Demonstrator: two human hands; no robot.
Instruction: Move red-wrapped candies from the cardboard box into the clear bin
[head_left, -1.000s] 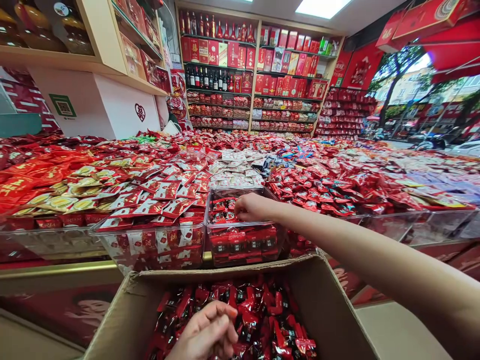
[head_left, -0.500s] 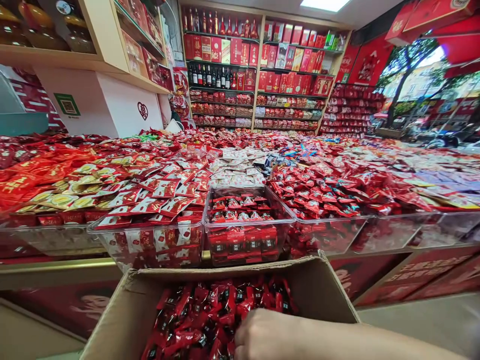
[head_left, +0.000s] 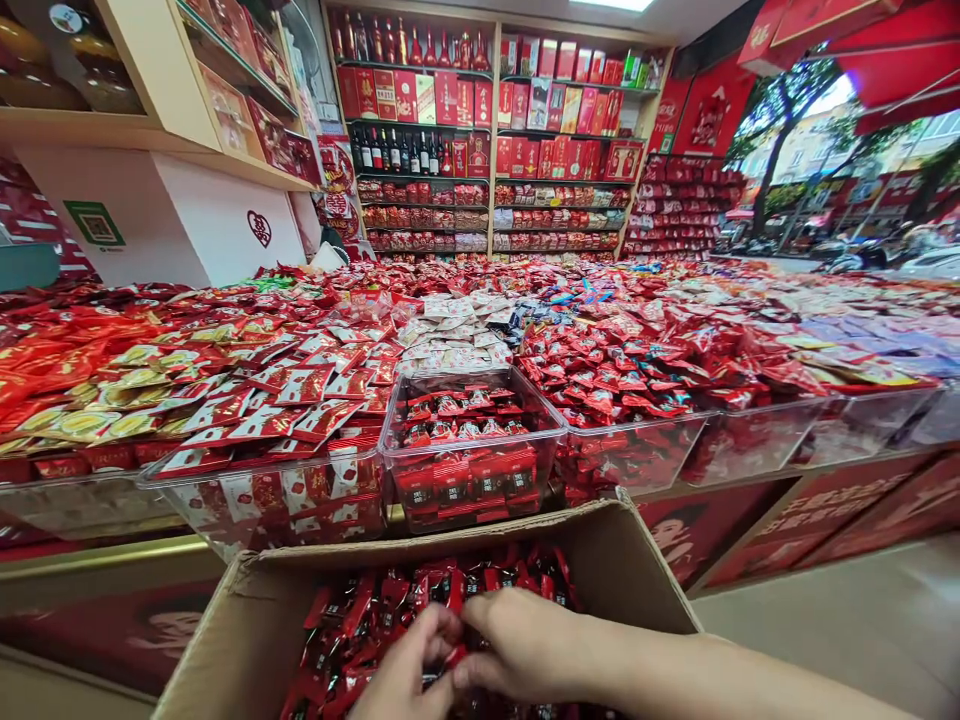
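Observation:
Both of my hands are inside an open cardboard box (head_left: 654, 560) that holds a heap of small red-and-black wrapped candies (head_left: 345, 640). My left hand (head_left: 414, 662) comes in from the bottom edge, its fingers and thumb curled around a bit of red wrapper. Close against it, my right hand (head_left: 529, 640) reaches in from the right, fingers bent and thumb tucked toward the left hand. Between the two hands a red wrapped candy (head_left: 454, 656) shows in part; the fingers hide most of it.
Behind the box stands a clear plastic bin (head_left: 474, 450) of similar wrapped candies. Several more bins of packets, including a white-and-red one (head_left: 300, 475), line the counter edge. Shelves of bottles and red boxes (head_left: 420, 95) rise at the back.
My left hand has come into view in the box beside my right hand. My right hand has turned, showing its thumb. The view has shifted slightly to the right.

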